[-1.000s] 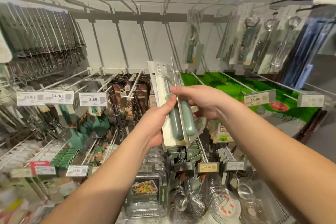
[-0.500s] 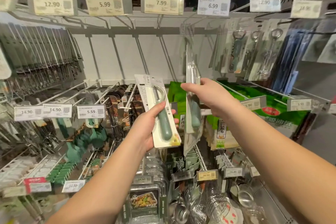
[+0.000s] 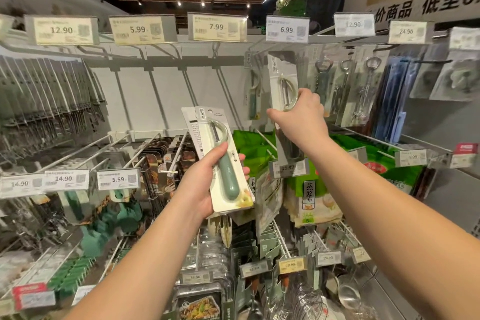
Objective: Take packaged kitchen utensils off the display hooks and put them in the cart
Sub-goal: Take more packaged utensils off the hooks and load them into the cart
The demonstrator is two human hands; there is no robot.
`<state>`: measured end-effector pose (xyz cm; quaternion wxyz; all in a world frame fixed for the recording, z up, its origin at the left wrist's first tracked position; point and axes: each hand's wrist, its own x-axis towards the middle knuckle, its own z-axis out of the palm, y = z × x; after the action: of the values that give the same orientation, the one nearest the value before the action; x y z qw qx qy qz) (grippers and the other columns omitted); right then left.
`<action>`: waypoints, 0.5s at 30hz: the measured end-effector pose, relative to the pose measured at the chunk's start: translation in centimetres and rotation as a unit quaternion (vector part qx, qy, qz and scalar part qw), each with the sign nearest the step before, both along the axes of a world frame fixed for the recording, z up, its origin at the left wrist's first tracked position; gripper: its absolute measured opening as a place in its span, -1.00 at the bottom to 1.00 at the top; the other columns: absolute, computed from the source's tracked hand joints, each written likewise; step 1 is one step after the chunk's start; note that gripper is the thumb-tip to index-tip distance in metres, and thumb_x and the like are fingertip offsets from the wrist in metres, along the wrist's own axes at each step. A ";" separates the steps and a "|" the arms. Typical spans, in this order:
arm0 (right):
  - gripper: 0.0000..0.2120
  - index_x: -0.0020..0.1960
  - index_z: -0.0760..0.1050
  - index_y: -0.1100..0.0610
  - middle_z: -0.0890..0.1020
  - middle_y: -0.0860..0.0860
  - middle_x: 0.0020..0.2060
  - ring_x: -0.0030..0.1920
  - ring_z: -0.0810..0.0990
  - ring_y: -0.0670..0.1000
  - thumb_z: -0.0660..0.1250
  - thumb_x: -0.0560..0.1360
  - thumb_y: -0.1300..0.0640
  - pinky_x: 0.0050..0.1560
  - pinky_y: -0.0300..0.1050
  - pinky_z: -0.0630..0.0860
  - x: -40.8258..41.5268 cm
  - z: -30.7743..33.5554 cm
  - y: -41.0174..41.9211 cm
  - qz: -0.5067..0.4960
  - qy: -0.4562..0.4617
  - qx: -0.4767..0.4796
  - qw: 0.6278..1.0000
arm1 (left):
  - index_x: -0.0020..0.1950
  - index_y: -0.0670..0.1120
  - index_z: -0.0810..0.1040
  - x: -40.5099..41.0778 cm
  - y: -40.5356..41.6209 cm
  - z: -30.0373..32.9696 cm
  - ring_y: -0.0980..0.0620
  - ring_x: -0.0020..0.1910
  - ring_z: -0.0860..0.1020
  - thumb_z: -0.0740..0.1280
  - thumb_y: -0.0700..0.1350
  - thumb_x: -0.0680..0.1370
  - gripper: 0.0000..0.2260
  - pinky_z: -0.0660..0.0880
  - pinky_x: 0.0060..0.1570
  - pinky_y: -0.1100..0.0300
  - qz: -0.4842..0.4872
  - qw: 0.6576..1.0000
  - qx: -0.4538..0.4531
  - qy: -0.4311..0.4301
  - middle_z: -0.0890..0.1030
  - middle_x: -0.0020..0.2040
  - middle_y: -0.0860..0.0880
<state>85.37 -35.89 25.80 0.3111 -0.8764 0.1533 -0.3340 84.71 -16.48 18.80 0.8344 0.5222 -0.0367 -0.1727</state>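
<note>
Grey display wall (image 3: 161, 91): hooks run out toward you in rows, each with a price tag at its tip; the top row under the 7.99 tag (image 3: 217, 27) and 6.99 tag (image 3: 287, 29) is where your next packs hang.
Cart: not in view, so you cannot judge from here which way the drop-off lies.
Right arm: stretched up and forward, well above your left, and clearly the nearer one to the top row.
Left hand (image 3: 207, 179): held low at centre, thumb across the front and fingers curled behind a carded green peeler (image 3: 224, 161); at least one more card edge shows behind it, so you may be holding a small stack.
Right hand (image 3: 302, 117): fingers wrapped round the middle of a second peeler pack (image 3: 284, 91), card top up near the hook row.
Long axis: both packs stand nearly upright, the left one leaning slightly, handle end down.
Key relation: the raised pack's top sits at hook height, just right of another hanging peeler (image 3: 253, 93); whether its hole is on a hook or free, you cannot tell.
Next move, as a judgement: draw the pack straight toward you along the hook line, then bring it down to the left-hand stack.
</note>
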 end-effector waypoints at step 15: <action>-0.21 0.47 0.24 0.16 0.30 0.10 0.40 0.43 0.29 0.17 0.42 0.45 -0.24 0.29 0.14 0.40 2.6 1.7 -0.2 -0.019 -0.057 -0.009 0.998 | 0.15 -0.21 0.60 1.2 -0.2 1.5 -0.13 -0.20 0.68 0.33 0.01 0.62 -0.71 0.60 -0.08 -0.03 -0.007 0.999 -0.003 -0.032 0.71 -0.02 -0.18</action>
<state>87.97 -36.07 27.46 0.3053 -0.8556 0.1485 -0.3907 85.90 -16.67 20.26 0.8334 0.5242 -0.0671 -0.1616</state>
